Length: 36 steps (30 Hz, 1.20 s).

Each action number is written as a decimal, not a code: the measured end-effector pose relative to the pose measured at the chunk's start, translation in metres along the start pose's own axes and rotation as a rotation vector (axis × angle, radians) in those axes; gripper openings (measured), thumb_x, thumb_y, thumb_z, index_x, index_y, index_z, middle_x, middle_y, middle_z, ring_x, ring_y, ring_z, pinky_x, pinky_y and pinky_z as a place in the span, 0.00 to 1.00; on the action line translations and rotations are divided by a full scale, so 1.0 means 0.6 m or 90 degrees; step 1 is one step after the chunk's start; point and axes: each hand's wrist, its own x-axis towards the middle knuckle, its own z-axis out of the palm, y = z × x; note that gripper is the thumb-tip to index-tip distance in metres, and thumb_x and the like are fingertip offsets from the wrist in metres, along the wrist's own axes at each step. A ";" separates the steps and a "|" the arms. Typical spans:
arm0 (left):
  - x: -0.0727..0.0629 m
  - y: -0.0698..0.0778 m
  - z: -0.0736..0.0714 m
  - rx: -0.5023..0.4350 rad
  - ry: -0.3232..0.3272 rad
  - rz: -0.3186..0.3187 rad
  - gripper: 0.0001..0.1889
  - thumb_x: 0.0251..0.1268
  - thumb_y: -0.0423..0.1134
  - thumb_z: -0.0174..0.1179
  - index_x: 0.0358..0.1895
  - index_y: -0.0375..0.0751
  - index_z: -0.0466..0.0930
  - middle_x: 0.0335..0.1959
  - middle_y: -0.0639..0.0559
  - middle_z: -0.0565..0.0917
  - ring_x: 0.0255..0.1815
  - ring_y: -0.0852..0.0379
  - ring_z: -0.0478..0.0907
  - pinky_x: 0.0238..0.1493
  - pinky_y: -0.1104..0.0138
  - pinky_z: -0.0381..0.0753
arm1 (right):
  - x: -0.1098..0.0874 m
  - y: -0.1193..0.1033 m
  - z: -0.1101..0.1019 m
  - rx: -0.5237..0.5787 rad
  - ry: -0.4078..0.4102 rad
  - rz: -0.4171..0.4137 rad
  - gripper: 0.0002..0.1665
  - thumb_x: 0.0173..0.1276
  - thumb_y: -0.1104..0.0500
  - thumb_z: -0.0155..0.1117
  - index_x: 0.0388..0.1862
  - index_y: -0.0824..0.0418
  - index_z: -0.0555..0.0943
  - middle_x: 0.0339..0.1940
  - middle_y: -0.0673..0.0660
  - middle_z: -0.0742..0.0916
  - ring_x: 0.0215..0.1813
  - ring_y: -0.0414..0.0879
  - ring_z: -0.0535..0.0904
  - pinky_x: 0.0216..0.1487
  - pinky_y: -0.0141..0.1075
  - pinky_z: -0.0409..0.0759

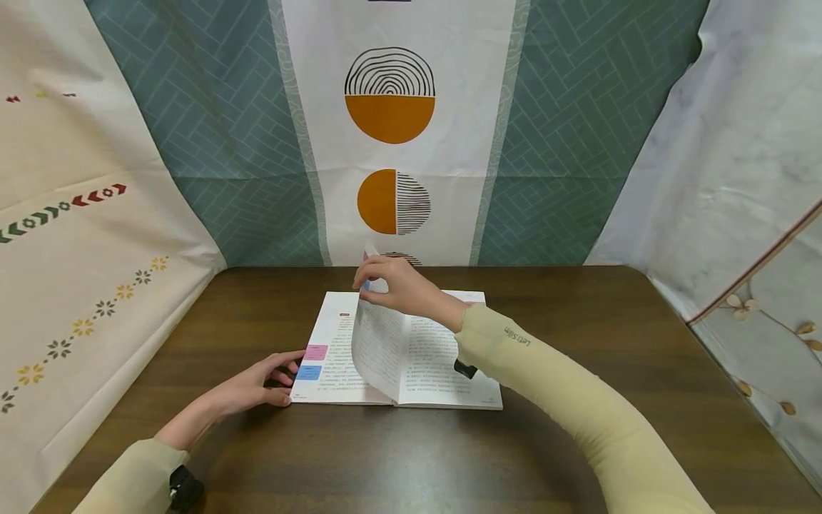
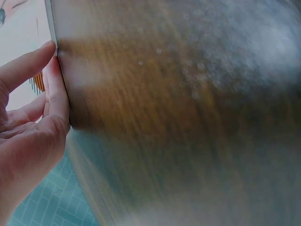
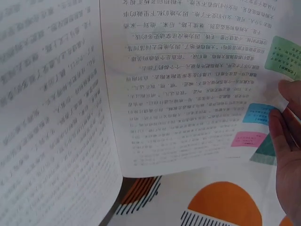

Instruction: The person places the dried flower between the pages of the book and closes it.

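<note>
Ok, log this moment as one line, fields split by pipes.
right hand: pinches raised page | left hand: touches left edge of open book | book: lying on table

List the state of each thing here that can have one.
White printed paper book: open on the dark brown wooden table.
Thin white printed page: lifted, curved.
Right hand: pinching the page.
Left hand: touching the book's left edge.
Teal-and-white patterned cloth: hanging, creased.
</note>
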 end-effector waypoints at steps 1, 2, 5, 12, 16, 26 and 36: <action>0.000 0.000 0.000 0.000 0.000 0.000 0.44 0.60 0.33 0.66 0.77 0.33 0.52 0.60 0.35 0.65 0.54 0.47 0.69 0.46 0.72 0.76 | 0.004 -0.001 0.004 0.000 -0.006 0.004 0.09 0.67 0.60 0.68 0.45 0.58 0.84 0.47 0.52 0.86 0.54 0.46 0.80 0.68 0.35 0.73; 0.000 0.001 0.000 0.001 0.001 -0.001 0.44 0.60 0.33 0.66 0.77 0.33 0.52 0.60 0.35 0.65 0.54 0.47 0.69 0.46 0.72 0.75 | 0.007 -0.001 0.009 0.000 -0.012 0.007 0.09 0.67 0.60 0.68 0.45 0.58 0.84 0.47 0.52 0.86 0.54 0.46 0.81 0.66 0.35 0.75; -0.001 0.001 -0.001 0.000 0.001 -0.005 0.44 0.60 0.33 0.66 0.77 0.33 0.52 0.60 0.35 0.65 0.54 0.47 0.69 0.47 0.72 0.75 | 0.017 -0.002 0.024 0.000 -0.027 0.011 0.09 0.68 0.59 0.67 0.46 0.57 0.84 0.48 0.52 0.86 0.53 0.47 0.81 0.61 0.33 0.77; -0.001 -0.004 -0.003 -0.006 -0.001 -0.012 0.44 0.60 0.33 0.66 0.77 0.33 0.51 0.60 0.35 0.65 0.55 0.47 0.69 0.47 0.72 0.76 | 0.042 0.001 0.067 0.020 -0.074 -0.001 0.09 0.69 0.60 0.66 0.46 0.59 0.84 0.50 0.54 0.86 0.54 0.48 0.82 0.61 0.32 0.77; -0.001 -0.005 -0.003 0.001 -0.001 -0.010 0.43 0.60 0.34 0.65 0.77 0.34 0.52 0.60 0.35 0.65 0.55 0.47 0.70 0.47 0.72 0.76 | 0.053 0.002 0.093 0.023 -0.103 -0.014 0.10 0.69 0.59 0.66 0.47 0.61 0.84 0.49 0.55 0.86 0.52 0.47 0.83 0.59 0.29 0.77; -0.001 -0.002 -0.005 0.019 0.002 -0.007 0.43 0.61 0.34 0.65 0.77 0.32 0.52 0.60 0.35 0.66 0.55 0.48 0.70 0.47 0.73 0.77 | 0.072 0.006 0.143 0.001 -0.190 0.029 0.15 0.69 0.59 0.65 0.51 0.64 0.85 0.49 0.54 0.86 0.54 0.46 0.82 0.59 0.28 0.76; -0.002 0.003 -0.002 0.008 0.000 -0.014 0.43 0.61 0.34 0.65 0.77 0.33 0.52 0.60 0.35 0.66 0.55 0.50 0.70 0.47 0.73 0.76 | 0.074 0.009 0.169 -0.065 -0.267 0.047 0.17 0.67 0.56 0.67 0.53 0.59 0.84 0.53 0.52 0.85 0.54 0.41 0.79 0.61 0.27 0.74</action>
